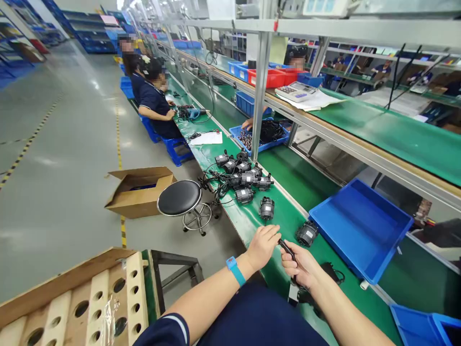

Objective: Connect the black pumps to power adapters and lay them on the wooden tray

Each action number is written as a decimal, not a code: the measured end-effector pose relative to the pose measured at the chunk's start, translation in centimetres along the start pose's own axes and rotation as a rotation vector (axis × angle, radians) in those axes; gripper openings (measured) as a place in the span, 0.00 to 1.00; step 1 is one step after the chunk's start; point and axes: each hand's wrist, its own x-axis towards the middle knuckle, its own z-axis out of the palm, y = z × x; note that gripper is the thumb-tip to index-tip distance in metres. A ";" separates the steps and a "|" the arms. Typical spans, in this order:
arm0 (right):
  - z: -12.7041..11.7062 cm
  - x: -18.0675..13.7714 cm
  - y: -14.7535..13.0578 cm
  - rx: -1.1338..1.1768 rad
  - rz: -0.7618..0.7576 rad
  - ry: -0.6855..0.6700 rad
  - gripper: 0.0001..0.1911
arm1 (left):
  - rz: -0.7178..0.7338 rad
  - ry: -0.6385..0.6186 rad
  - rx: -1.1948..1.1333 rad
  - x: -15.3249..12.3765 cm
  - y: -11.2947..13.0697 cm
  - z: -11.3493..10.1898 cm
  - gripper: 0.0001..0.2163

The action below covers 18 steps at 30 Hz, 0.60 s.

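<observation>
My left hand (pixel 262 246) and my right hand (pixel 301 265) meet over the near edge of the green workbench (pixel 252 218). Both are closed on a thin black cable (pixel 287 248) that runs between them; its plug end hangs below my right wrist. A blue band sits on my left wrist. A small black pump (pixel 307 233) rests on the bench just beyond my right hand, and another one (pixel 267 208) lies a little farther off. A heap of the same pumps with tangled leads (pixel 240 175) lies farther along the bench.
A blue tray (pixel 360 228) sits to the right of my hands. A black stool (pixel 180 198) and an open cardboard box (pixel 139 190) stand on the floor at left. Co-workers sit farther along the line. A perforated board (pixel 90 302) lies at lower left.
</observation>
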 end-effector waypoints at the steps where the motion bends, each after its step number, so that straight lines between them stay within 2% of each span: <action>1: 0.6 0.2 -0.5 0.050 -0.034 -0.029 0.18 | -0.113 0.042 -0.075 -0.5 0.0 -0.4 0.16; 3: 2.1 0.8 -1.7 0.111 -0.129 -0.081 0.14 | -0.350 0.043 -0.317 -1.7 0.0 -1.1 0.30; 5: 3.9 1.6 -3.0 0.134 -0.204 -0.128 0.10 | -0.519 -0.100 -0.616 -2.7 0.0 -1.4 0.46; 6: 4.9 2.1 -3.6 0.135 -0.229 -0.152 0.08 | -0.571 -0.188 -0.742 -2.9 -0.1 -1.6 0.50; 7: 6.0 2.7 -4.2 0.126 -0.254 -0.169 0.08 | -0.613 -0.260 -0.836 -2.9 -0.1 -1.8 0.51; 9: 8.3 3.6 -5.3 0.076 -0.309 -0.174 0.07 | -0.676 -0.305 -0.911 -2.3 -0.1 -2.3 0.39; 11: 10.2 4.3 -6.4 0.009 -0.355 -0.158 0.07 | -0.711 -0.257 -0.912 -1.4 -0.3 -3.3 0.23; 12: 10.8 4.6 -7.0 -0.029 -0.370 -0.154 0.07 | -0.709 -0.220 -0.911 -1.0 -0.4 -4.0 0.20; 14: 11.4 5.1 -8.3 -0.139 -0.385 -0.167 0.06 | -0.702 -0.098 -0.906 -0.8 -0.9 -5.7 0.19; 16: 11.0 5.8 -9.5 -0.358 -0.411 -0.155 0.10 | -0.727 0.058 -0.869 -1.3 -1.6 -7.8 0.20; 18: 10.0 7.0 -10.2 -0.675 -0.495 0.037 0.17 | -0.776 0.186 -0.826 -2.2 -2.4 -10.0 0.21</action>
